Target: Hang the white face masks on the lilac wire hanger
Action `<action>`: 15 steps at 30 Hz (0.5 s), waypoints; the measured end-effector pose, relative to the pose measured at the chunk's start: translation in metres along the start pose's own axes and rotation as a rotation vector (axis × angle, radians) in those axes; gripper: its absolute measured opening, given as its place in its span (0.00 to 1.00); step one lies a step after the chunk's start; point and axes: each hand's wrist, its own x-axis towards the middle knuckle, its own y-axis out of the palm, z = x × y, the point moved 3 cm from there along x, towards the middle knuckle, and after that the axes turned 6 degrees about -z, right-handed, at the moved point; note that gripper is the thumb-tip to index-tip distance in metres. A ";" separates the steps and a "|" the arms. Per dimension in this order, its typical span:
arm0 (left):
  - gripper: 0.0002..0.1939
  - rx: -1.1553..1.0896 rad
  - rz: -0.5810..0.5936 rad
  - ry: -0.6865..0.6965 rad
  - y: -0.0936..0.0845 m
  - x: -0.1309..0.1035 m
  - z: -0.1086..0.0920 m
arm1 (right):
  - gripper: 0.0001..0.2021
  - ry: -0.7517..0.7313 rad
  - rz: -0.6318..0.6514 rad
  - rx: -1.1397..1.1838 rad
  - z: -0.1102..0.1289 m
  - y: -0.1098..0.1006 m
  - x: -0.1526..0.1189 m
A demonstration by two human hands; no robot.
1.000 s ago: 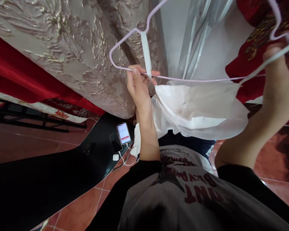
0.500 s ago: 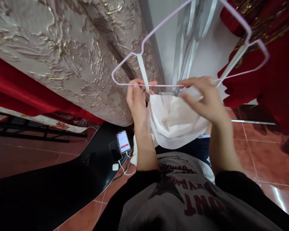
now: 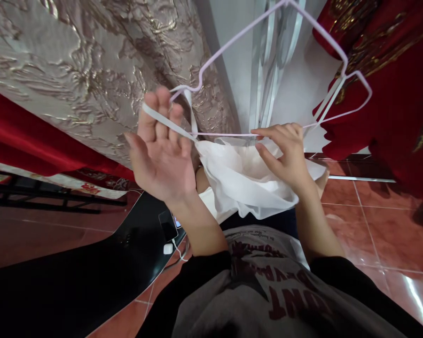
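A lilac wire hanger [image 3: 246, 35] hangs in front of me with a white strapped garment [image 3: 239, 173] below its lower bar. My left hand [image 3: 164, 155] is open, palm up and fingers stretched, at the hanger's left end. A thin white strap [image 3: 169, 123] runs from the garment across those fingers and loops back around the hanger's shoulder notch. Over the lower bar, my right hand [image 3: 285, 152] has its fingers curled, the thumb lower down by the garment's edge. Another pair of white straps [image 3: 331, 101] hangs from the right notch. The hanger's hook is out of frame.
Embossed beige fabric [image 3: 91, 70] hangs close on the left, red gold-trimmed fabric [image 3: 391, 94] on the right. On a black curved surface [image 3: 74, 277] lie phones [image 3: 167, 226] with a white charger [image 3: 168, 248] and cable. Red floor tiles [image 3: 384, 225] show at right.
My left hand has let go of the bar and opened, moving left and drawing the strap outward over its fingers. The hanger has shifted slightly left and down. My right hand stays near the bar.
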 end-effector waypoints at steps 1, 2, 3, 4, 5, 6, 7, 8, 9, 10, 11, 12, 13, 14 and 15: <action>0.13 0.017 -0.062 0.056 -0.006 0.005 0.003 | 0.13 -0.012 -0.011 -0.002 0.000 -0.001 -0.001; 0.12 0.056 -0.140 0.110 -0.013 0.010 0.008 | 0.13 -0.024 -0.023 -0.004 0.000 -0.002 -0.003; 0.12 0.106 -0.216 0.146 -0.021 0.014 0.014 | 0.13 -0.033 -0.033 -0.007 0.000 -0.003 -0.004; 0.14 0.144 -0.273 0.148 -0.028 0.015 0.022 | 0.13 -0.037 -0.038 -0.009 0.000 -0.004 -0.005; 0.15 0.168 -0.294 0.117 -0.033 0.015 0.030 | 0.14 -0.040 -0.039 -0.007 0.002 -0.004 -0.006; 0.15 0.174 -0.277 0.062 -0.035 0.014 0.038 | 0.14 -0.041 -0.036 -0.001 0.004 -0.005 -0.006; 0.14 0.172 -0.223 -0.006 -0.033 0.011 0.045 | 0.15 -0.043 -0.028 0.010 0.006 -0.004 -0.006; 0.12 0.163 -0.155 -0.068 -0.028 0.007 0.051 | 0.16 -0.047 -0.015 0.022 0.010 -0.004 -0.007; 0.12 0.146 -0.089 -0.113 -0.021 0.002 0.055 | 0.18 -0.045 0.001 0.032 0.013 -0.003 -0.007; 0.12 0.119 -0.041 -0.134 -0.014 -0.003 0.058 | 0.18 -0.028 0.006 0.040 0.015 -0.002 -0.008; 0.12 0.085 -0.014 -0.132 -0.006 -0.007 0.059 | 0.18 -0.004 -0.051 0.048 0.015 -0.003 -0.010; 0.12 0.051 -0.008 -0.114 0.000 -0.010 0.060 | 0.17 0.021 -0.175 0.055 0.012 -0.006 -0.012; 0.12 0.024 -0.017 -0.091 0.005 -0.011 0.062 | 0.15 0.041 -0.350 0.058 0.006 -0.010 -0.016; 0.12 0.011 -0.034 -0.068 0.009 -0.012 0.063 | 0.14 0.060 -0.544 0.066 -0.002 -0.015 -0.022; 0.12 0.009 -0.048 -0.047 0.011 -0.012 0.065 | 0.14 0.086 -0.706 0.091 -0.012 -0.019 -0.028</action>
